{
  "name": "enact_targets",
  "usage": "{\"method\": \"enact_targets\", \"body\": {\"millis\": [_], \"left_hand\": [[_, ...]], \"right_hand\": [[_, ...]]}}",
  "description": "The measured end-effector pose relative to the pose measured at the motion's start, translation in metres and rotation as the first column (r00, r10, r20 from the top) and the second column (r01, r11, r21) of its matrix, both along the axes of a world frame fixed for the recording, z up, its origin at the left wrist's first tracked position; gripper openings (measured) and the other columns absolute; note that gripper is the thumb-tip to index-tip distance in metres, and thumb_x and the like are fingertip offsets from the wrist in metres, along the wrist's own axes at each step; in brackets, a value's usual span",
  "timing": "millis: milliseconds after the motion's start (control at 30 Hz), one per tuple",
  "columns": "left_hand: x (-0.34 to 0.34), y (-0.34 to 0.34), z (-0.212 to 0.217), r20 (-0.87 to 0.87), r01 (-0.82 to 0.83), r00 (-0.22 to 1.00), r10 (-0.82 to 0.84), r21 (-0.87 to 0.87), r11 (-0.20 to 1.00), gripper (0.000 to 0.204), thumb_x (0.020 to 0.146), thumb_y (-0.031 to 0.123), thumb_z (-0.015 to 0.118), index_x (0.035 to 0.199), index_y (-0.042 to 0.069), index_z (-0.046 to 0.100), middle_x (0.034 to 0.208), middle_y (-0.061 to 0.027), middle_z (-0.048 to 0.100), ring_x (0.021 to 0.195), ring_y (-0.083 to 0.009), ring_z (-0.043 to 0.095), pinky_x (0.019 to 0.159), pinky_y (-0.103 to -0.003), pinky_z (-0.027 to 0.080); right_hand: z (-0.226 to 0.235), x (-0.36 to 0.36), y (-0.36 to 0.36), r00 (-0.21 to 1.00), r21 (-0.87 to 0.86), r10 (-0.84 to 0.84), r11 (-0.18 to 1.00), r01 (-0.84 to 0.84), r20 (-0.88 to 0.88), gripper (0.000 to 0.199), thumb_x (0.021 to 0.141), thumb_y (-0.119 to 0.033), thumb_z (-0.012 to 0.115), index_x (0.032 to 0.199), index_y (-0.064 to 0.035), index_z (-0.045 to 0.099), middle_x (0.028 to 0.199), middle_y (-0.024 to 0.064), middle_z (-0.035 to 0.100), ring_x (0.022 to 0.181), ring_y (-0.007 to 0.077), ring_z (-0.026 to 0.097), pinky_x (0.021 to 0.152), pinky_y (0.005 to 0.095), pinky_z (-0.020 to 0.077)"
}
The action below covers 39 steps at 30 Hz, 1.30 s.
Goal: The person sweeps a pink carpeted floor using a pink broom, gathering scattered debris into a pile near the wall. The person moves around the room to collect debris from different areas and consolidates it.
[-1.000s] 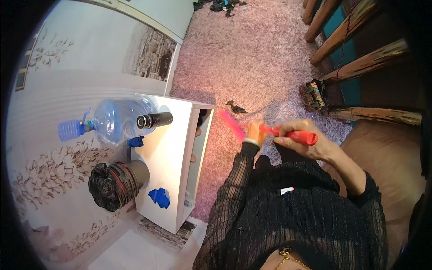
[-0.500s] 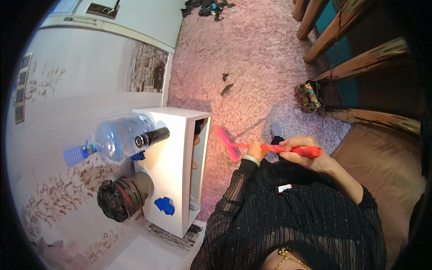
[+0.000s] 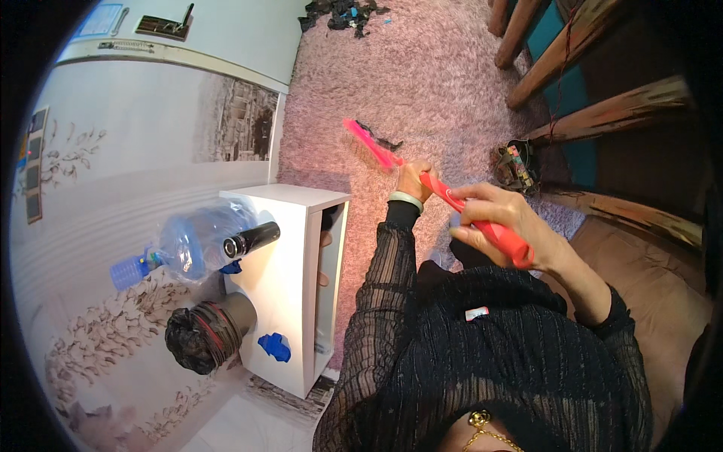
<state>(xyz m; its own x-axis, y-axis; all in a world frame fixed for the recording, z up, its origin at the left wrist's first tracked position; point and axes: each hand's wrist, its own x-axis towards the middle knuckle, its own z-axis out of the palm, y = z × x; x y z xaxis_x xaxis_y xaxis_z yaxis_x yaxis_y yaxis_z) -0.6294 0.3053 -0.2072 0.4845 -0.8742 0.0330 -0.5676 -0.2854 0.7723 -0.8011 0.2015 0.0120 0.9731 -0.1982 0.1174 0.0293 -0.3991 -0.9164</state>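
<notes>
My left hand point(image 3: 413, 182) and right hand point(image 3: 498, 215) grip the broom point(image 3: 440, 190), its head point(image 3: 367, 141) now swung up beside the black scrap point(image 3: 388, 142), upper centre, within sweeping reach.

Shaggy pinkish carpet point(image 3: 429, 83), pale wall point(image 3: 143, 162) (with brownish flowers point(image 3: 102, 324)), white cabinet point(image 3: 285, 282), wooden posts point(image 3: 610, 113)
</notes>
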Motion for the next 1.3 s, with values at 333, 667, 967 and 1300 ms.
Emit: {"method": "enact_targets", "body": {"millis": [333, 667, 967, 1300], "left_hand": [[-0.049, 0.05, 0.009, -0.196, -0.045, 0.978, 0.067, 0.114, 0.992, 0.016, 0.068, 0.01, 0.066, 0.066, 0.001, 0.053, 0.066, -0.0199, 0.055, 0.069, -0.0386, 0.057, 0.06, -0.044, 0.043], [0.012, -0.02, -0.087, -0.397, -0.333, 0.874, 0.279, -0.071, 0.94, 0.03, 0.084, 0.019, 0.059, 0.061, 0.002, 0.048, 0.058, -0.0202, 0.051, 0.056, -0.0368, 0.054, 0.05, -0.042, 0.04], [0.163, -0.144, 0.001, -0.096, -0.368, 0.927, 0.363, -0.428, 0.825, 0.032, 0.083, 0.002, 0.058, 0.057, 0.002, 0.038, 0.056, -0.0162, 0.042, 0.052, -0.0335, 0.045, 0.05, -0.041, 0.035], [0.16, -0.087, -0.016, -0.128, -0.124, 0.984, 0.121, -0.017, 0.992, 0.025, 0.081, 0.012, 0.057, 0.06, 0.001, 0.046, 0.055, -0.017, 0.049, 0.054, -0.0383, 0.054, 0.049, -0.047, 0.041]], "right_hand": [[-0.03, 0.0, -0.011, 0.917, 0.317, -0.137, 0.911, 0.265, -0.374, 0.021, 0.086, -0.021, 0.059, 0.081, -0.0005, 0.063, 0.09, 0.0139, 0.066, 0.076, 0.0147, 0.062, 0.069, 0.0271, 0.0481], [-0.015, 0.114, -0.072, 0.911, 0.199, -0.043, 0.97, 0.136, -0.41, 0.028, 0.087, -0.026, 0.06, 0.089, 0.0007, 0.066, 0.068, 0.007, 0.061, 0.066, 0.0103, 0.054, 0.059, 0.0278, 0.0438], [0.016, 0.216, -0.104, 0.993, -0.147, 0.113, 0.983, -0.11, 0.016, 0.02, 0.078, -0.011, 0.067, 0.069, 0.0003, 0.053, 0.089, 0.0181, 0.059, 0.078, 0.0352, 0.057, 0.07, 0.0404, 0.0487], [0.005, 0.25, -0.153, 0.88, 0.364, 0.027, 0.916, 0.168, -0.474, 0.029, 0.089, -0.024, 0.059, 0.084, 0.0036, 0.062, 0.076, 0.0058, 0.063, 0.071, 0.0103, 0.058, 0.065, 0.0269, 0.048]]}}
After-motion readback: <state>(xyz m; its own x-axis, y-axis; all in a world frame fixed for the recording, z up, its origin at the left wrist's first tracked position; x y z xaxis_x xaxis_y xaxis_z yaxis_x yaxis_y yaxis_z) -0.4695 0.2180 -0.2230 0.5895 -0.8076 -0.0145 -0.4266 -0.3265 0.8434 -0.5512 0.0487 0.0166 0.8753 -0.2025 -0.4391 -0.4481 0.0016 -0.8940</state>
